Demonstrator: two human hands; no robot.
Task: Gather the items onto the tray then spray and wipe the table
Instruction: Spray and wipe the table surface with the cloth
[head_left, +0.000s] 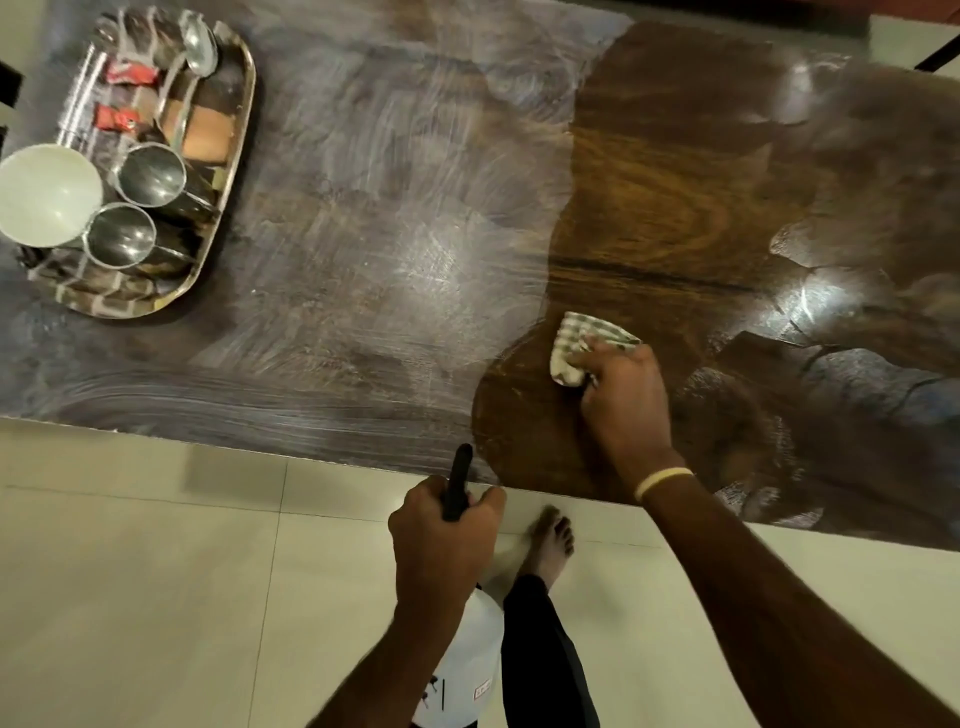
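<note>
We see the right hand (626, 395) pressing a crumpled striped cloth (584, 347) onto the wooden surface (675, 197), fingers curled over its near end so the cloth sticks out away from us and to the left. It sits near the front edge, at the border between a dull, streaky patch that covers the left and middle of the surface and a darker, glossy brown patch to the right. A pale band (664, 480) circles the right wrist.

The left hand (441, 540) is wrapped round the black head of a spray bottle (467, 670), held off the surface over the floor (156, 571), just in front of the edge. The black nozzle (460, 478) runs long and narrow, pointing away from us toward the surface, its tip just over the front edge. The white body hangs below the hand, toward us.

At the far left stands a steel tray (236, 171), its long axis running away from us. We can make out a white bowl (47, 195), two steel cups (137, 208), a spoon (200, 49) with its bowl at the far end, two red sachets (124, 96) and a brown block (208, 137) on it.

A bare foot (553, 545) and a dark trouser leg (545, 654) stand on the pale tiles.
</note>
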